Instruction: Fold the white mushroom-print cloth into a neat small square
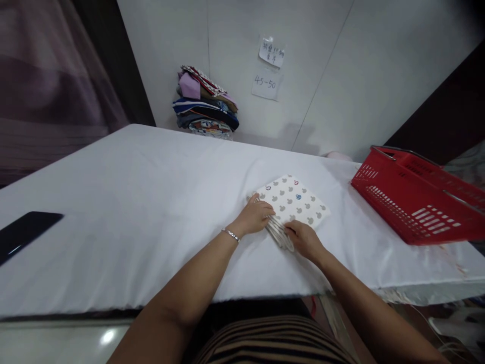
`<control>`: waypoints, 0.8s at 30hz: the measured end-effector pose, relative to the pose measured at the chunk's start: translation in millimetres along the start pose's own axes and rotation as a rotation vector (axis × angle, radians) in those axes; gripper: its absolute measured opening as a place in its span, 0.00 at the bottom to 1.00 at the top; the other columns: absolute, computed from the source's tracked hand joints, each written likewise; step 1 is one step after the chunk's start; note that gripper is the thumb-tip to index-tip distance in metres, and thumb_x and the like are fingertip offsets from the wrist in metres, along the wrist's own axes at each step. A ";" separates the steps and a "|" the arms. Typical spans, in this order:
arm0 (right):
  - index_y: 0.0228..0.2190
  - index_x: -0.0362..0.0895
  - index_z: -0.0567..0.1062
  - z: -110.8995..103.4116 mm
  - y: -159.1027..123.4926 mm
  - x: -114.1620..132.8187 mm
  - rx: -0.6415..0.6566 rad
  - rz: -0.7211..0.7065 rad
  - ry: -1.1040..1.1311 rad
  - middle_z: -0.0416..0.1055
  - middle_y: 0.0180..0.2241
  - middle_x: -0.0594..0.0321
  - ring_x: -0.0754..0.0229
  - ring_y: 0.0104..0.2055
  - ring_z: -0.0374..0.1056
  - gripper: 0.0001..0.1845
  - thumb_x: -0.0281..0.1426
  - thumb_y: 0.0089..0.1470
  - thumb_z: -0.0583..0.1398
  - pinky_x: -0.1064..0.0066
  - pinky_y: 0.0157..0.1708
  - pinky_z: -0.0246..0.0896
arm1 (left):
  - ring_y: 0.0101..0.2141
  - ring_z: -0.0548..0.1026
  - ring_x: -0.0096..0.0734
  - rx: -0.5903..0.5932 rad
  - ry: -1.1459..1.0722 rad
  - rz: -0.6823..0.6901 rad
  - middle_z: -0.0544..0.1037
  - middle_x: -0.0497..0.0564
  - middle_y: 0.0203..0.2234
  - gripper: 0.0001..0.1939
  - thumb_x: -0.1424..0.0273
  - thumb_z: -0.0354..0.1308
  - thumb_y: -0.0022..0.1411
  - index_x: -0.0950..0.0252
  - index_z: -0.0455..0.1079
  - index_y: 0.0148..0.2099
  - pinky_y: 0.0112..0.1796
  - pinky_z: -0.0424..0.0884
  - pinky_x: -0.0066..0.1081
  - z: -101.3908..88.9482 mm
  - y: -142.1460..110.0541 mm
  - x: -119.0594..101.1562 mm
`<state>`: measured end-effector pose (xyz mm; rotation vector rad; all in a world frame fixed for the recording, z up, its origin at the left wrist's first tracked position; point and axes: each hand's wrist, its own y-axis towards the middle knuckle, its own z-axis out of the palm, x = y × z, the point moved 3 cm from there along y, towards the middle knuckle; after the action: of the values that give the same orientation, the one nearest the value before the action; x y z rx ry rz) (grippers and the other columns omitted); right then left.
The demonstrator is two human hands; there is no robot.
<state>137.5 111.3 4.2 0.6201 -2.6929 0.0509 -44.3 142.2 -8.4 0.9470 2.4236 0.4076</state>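
A patterned cloth lies folded right of the frame's centre, its layered edge facing lower left. The right hand grasps that edge's lower end between thumb and fingers; the left hand covers its upper end, though whether those fingers pinch I cannot tell. White tabletop spreads wide leftward; a narrower strip separates cloth from red basket at right.

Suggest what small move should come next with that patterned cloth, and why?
I'd probably even up the near edge of the patterned cloth: its layers look bunched and fanned out, and the left hand and right hand are already at that edge.
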 end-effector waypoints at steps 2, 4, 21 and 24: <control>0.34 0.45 0.75 0.7 -0.2 -2.3 -0.033 0.014 0.092 0.73 0.32 0.62 0.60 0.35 0.67 0.13 0.31 0.55 0.51 0.71 0.35 0.58 | 0.44 0.70 0.30 0.009 -0.011 -0.004 0.75 0.47 0.41 0.13 0.76 0.52 0.55 0.58 0.71 0.41 0.58 0.39 0.49 -0.5 0.2 -0.6; 0.33 0.45 0.76 0.9 -0.5 -3.8 -0.052 0.026 0.166 0.74 0.31 0.62 0.60 0.34 0.67 0.13 0.32 0.55 0.51 0.71 0.34 0.58 | 0.44 0.70 0.31 0.011 -0.008 -0.007 0.75 0.47 0.41 0.13 0.76 0.52 0.54 0.59 0.71 0.41 0.58 0.39 0.49 -0.8 0.5 -1.3; 0.40 0.43 0.70 8.7 -9.7 21.2 0.025 0.009 -0.299 0.68 0.37 0.58 0.58 0.40 0.64 0.11 0.34 0.57 0.53 0.72 0.36 0.55 | 0.42 0.70 0.31 0.010 0.050 -0.029 0.75 0.47 0.36 0.11 0.77 0.51 0.54 0.59 0.72 0.37 0.58 0.44 0.47 -2.1 -0.3 2.5; 0.39 0.42 0.70 8.2 -8.8 20.5 0.026 -0.008 -0.308 0.68 0.36 0.58 0.59 0.39 0.65 0.10 0.32 0.57 0.53 0.72 0.36 0.55 | 0.42 0.70 0.31 0.020 0.022 -0.032 0.75 0.47 0.37 0.12 0.77 0.53 0.52 0.59 0.72 0.37 0.58 0.43 0.48 -4.2 -0.3 2.1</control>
<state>121.4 94.0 3.8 0.6957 -2.9897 -0.0138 -48.2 143.1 -5.7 0.9157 2.4636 0.3852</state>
